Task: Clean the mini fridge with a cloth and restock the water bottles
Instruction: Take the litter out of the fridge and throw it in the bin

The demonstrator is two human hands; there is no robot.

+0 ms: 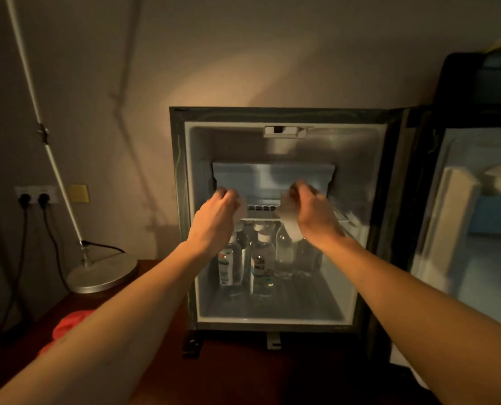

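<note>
Fridge [369,229]: door [459,229] swung open to the right; it stands on a dark worktop [243,375].
Left hand [217,213]: raised at the shelf front, fingers curled round a white cloth [243,204] — only an edge of it shows past the knuckles.
Right hand [310,210]: level with the left, gripping a white cloth bunch [290,223] that hangs below the fist; whether both hands hold one cloth, cannot tell — motion blur.
Shelf [342,220]: wire, mid-height, just behind both hands.
Bottles [261,264]: several upright on the fridge floor, directly under the hands.
Stage (judged): wiping the shelf area; bottles already inside.
Risk: the hanging cloth could drag over the caps and tip a bottle.
Risk: pressing hard on the shelf could unseat it onto the bottles.
Left side: lamp base [103,274], red fabric [68,328].
</note>
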